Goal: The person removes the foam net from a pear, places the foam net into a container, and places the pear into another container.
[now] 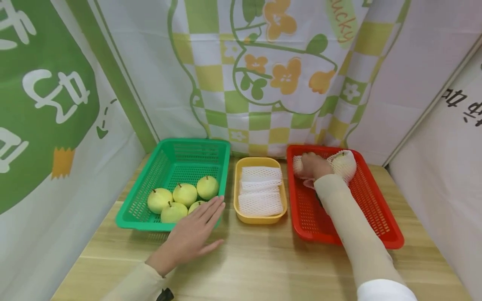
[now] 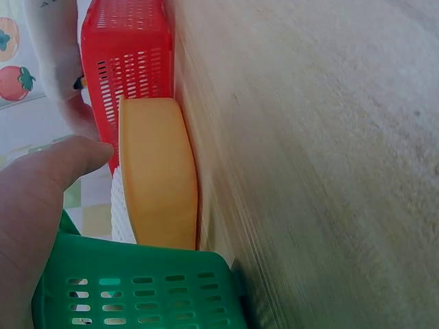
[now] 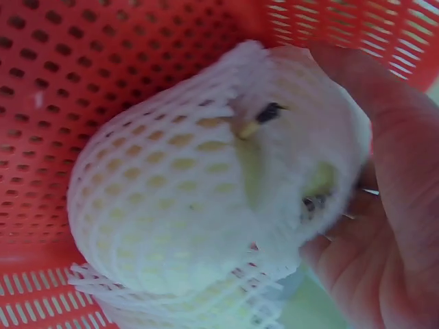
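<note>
My right hand (image 1: 316, 165) reaches into the back of the red basket (image 1: 306, 225). In the right wrist view, its thumb and fingers curl round the side of a pear in a white foam net (image 3: 158, 205), whose dark stem shows near the net's opening. Another netted pear (image 1: 343, 166) lies to the right of that hand, against the basket's back. Over the front right corner of the green basket (image 1: 150, 226), my left hand (image 1: 192, 236) is held flat with straight fingers and grips nothing. Several bare yellow-green pears (image 1: 184, 195) lie in that basket, one partly hidden by the hand.
Between the two baskets stands a yellow tray (image 1: 260, 220) with white foam nets (image 1: 261, 202) laid in it. All stand on a wooden table (image 1: 260, 259). A patterned cloth (image 1: 252, 121) hangs behind, and white fabric walls close off both sides.
</note>
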`<move>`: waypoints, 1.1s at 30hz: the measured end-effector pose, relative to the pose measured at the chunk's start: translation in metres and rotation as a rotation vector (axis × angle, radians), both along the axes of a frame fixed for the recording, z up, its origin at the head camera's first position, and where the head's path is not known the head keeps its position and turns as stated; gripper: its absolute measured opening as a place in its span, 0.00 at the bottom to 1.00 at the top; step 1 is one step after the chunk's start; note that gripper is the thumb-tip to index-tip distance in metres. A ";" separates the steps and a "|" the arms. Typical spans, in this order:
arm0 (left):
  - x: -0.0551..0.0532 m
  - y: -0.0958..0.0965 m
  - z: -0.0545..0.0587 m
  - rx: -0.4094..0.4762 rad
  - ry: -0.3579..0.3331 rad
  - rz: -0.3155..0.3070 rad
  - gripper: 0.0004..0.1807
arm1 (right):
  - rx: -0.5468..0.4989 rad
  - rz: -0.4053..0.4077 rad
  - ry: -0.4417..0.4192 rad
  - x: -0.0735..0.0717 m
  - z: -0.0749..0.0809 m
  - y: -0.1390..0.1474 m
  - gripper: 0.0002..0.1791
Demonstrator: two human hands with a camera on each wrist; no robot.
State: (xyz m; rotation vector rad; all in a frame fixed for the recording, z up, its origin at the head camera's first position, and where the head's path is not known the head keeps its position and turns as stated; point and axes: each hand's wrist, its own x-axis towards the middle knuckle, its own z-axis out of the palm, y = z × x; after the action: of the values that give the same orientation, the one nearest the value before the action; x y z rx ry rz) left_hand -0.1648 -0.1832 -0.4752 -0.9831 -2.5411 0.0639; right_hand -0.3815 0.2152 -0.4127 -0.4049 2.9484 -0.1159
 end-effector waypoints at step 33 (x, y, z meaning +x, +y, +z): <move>0.000 0.001 0.001 -0.017 -0.035 0.016 0.52 | -0.080 0.087 0.223 0.013 0.033 0.009 0.41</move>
State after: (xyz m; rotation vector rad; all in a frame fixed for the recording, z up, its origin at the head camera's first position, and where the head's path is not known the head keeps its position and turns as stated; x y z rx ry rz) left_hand -0.1643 -0.1822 -0.4737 -0.9785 -2.5841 0.0736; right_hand -0.3682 0.2239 -0.3796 -0.5921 3.1457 -0.1905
